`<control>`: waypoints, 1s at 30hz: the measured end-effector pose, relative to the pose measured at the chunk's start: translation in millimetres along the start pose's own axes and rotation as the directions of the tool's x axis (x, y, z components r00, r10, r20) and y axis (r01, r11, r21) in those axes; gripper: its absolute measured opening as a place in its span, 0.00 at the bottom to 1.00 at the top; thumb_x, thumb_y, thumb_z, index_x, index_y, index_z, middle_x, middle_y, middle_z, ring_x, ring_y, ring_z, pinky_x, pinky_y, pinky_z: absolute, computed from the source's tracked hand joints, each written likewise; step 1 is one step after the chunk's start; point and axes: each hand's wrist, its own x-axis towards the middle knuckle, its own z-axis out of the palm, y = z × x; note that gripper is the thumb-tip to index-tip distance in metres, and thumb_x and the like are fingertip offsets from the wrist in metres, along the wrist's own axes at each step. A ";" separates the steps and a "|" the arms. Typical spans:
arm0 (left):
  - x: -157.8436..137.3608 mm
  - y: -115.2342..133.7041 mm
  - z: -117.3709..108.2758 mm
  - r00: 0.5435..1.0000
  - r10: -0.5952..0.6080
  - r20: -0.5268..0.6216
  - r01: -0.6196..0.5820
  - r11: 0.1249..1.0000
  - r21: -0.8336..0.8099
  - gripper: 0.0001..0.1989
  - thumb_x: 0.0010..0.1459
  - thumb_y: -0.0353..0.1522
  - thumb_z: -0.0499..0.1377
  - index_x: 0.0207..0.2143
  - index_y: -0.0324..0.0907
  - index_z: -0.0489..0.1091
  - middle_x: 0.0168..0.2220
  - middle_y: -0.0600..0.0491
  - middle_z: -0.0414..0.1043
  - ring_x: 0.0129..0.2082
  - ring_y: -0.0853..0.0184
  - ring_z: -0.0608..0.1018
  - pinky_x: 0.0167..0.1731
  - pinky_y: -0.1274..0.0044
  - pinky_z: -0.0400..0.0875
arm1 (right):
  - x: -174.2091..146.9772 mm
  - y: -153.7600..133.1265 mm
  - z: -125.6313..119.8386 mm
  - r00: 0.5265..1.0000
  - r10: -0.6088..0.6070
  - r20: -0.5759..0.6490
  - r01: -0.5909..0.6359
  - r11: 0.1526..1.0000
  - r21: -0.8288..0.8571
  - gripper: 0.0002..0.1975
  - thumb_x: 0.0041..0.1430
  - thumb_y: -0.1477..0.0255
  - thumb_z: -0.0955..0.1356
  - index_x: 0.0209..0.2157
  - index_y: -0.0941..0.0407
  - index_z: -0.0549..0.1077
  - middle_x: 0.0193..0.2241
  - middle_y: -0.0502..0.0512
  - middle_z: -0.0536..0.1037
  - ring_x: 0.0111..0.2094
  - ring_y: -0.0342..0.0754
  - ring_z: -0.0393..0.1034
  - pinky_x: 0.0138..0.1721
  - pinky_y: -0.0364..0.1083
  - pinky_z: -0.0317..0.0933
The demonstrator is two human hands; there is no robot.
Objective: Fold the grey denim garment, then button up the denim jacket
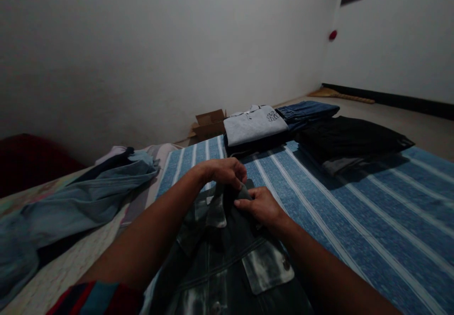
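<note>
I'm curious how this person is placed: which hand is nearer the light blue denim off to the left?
Left. The left hand, holding the dark garment, is to the right of the light blue denim; the right hand, on the same garment, is farther right.

1. A sleeve (97, 298) striped in red, near-black and teal is worn on the left side.
2. The left forearm (152, 230) is exposed beyond its hem.
3. The right forearm (329, 263), left hand (227, 170) and right hand (264, 206) are seen bare.
</note>
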 end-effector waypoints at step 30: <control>-126.1 -8.2 36.2 0.957 0.223 -0.185 -0.167 0.946 0.278 0.10 0.50 0.25 0.52 0.33 0.43 0.68 0.31 0.57 0.72 0.32 0.69 0.72 0.34 0.83 0.63 | -77.4 14.3 23.0 0.723 -0.603 0.336 0.584 0.274 -0.764 0.04 0.52 0.72 0.66 0.31 0.56 0.69 0.23 0.53 0.73 0.23 0.48 0.67 0.20 0.44 0.51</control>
